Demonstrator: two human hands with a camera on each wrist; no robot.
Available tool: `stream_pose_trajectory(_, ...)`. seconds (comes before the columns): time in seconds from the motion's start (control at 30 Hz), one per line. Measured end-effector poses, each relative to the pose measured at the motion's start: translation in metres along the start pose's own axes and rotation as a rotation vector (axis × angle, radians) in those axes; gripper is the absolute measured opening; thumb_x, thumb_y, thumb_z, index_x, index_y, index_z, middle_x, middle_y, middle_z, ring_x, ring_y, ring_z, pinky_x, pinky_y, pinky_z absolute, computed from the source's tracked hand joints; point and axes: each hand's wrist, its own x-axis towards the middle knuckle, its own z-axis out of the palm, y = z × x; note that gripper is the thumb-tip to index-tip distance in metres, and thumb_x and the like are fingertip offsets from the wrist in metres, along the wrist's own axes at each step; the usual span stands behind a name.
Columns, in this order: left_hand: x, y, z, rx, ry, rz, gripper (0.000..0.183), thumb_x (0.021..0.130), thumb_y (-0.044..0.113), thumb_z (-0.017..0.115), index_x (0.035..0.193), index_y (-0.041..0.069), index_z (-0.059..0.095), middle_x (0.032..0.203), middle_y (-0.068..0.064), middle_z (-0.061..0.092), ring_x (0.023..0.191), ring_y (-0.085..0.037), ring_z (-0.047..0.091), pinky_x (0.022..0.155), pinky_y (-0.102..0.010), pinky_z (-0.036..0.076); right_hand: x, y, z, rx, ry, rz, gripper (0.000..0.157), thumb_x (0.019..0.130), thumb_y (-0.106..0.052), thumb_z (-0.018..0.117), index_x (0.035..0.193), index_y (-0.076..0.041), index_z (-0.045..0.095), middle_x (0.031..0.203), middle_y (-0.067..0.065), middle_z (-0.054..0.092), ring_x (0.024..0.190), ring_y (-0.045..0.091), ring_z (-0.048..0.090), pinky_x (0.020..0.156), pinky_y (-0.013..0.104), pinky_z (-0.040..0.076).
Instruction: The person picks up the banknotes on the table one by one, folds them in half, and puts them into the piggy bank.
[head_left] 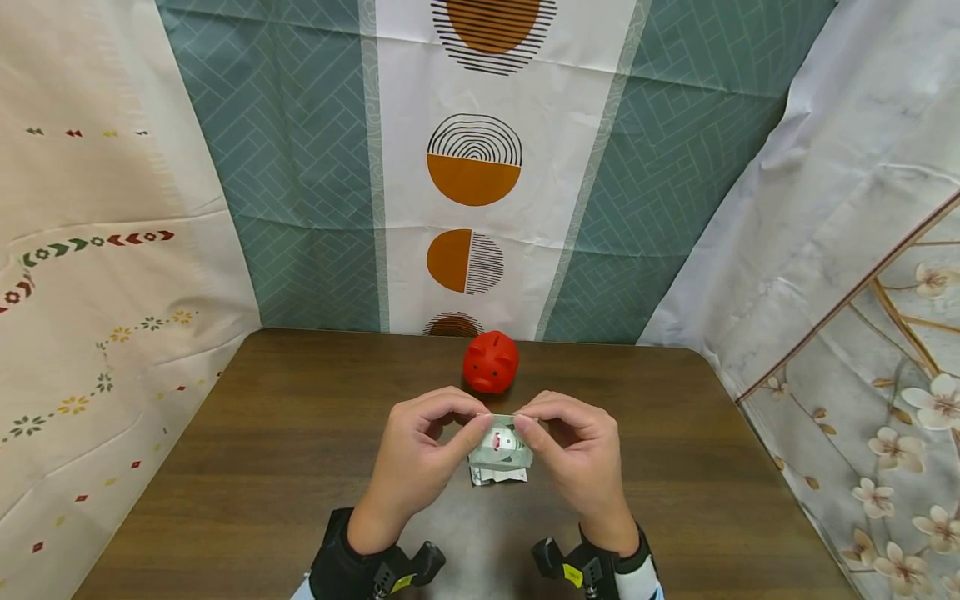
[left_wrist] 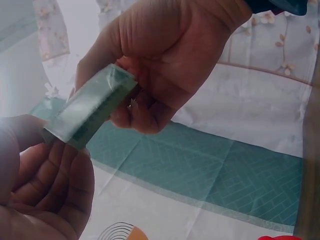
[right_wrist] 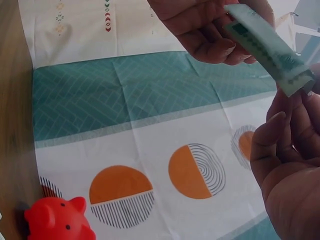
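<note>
A folded green banknote point(head_left: 501, 450) is held up between both hands in front of the person. My left hand point(head_left: 420, 450) pinches its upper left corner between thumb and fingers. At the upper right corner, my right hand point(head_left: 585, 450) pinches it the same way. In the left wrist view the banknote point(left_wrist: 90, 105) shows as a narrow, creased strip with each hand at one end. The right wrist view shows the long folded edge of the banknote point(right_wrist: 272, 52). Just beyond the hands, a red piggy bank point(head_left: 491, 362) stands on the table, facing the person.
The brown wooden table point(head_left: 300, 400) reaches back to a hanging green and white cloth point(head_left: 315, 167) with orange circles. Pale patterned cloths hang at the left point(head_left: 112, 292) and right point(head_left: 862, 400) sides. Both wrists wear black camera straps point(head_left: 352, 558).
</note>
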Motion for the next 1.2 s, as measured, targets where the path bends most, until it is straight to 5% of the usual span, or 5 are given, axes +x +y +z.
stream_pose_trajectory(0.43, -0.0002, -0.0017, -0.0033, -0.009, 0.025, 0.001, 0.009, 0.092, 0.0, 0.072, 0.095, 0.008, 0.076, 0.089, -0.007, 0.074, 0.079, -0.014, 0.067, 0.065, -0.025, 0.058, 0.0002, -0.0019, -0.0036, -0.018, 0.0, 0.02, 0.026, 0.085, 0.022, 0.063, 0.1, 0.003, 0.074, 0.085, 0.011, 0.071, 0.074, 0.019, 0.062, 0.064, 0.024, 0.056)
stream_pose_trajectory(1.2, -0.0011, -0.0004, -0.0021, -0.024, -0.01, 0.01, 0.01, 0.091, 0.0, 0.074, 0.094, 0.009, 0.077, 0.088, -0.006, 0.073, 0.078, -0.014, 0.065, 0.056, -0.023, 0.052, 0.0006, 0.0007, -0.0014, 0.038, -0.03, -0.065, 0.024, 0.085, 0.02, 0.066, 0.099, 0.003, 0.075, 0.08, 0.012, 0.069, 0.07, 0.018, 0.061, 0.056, 0.029, 0.05)
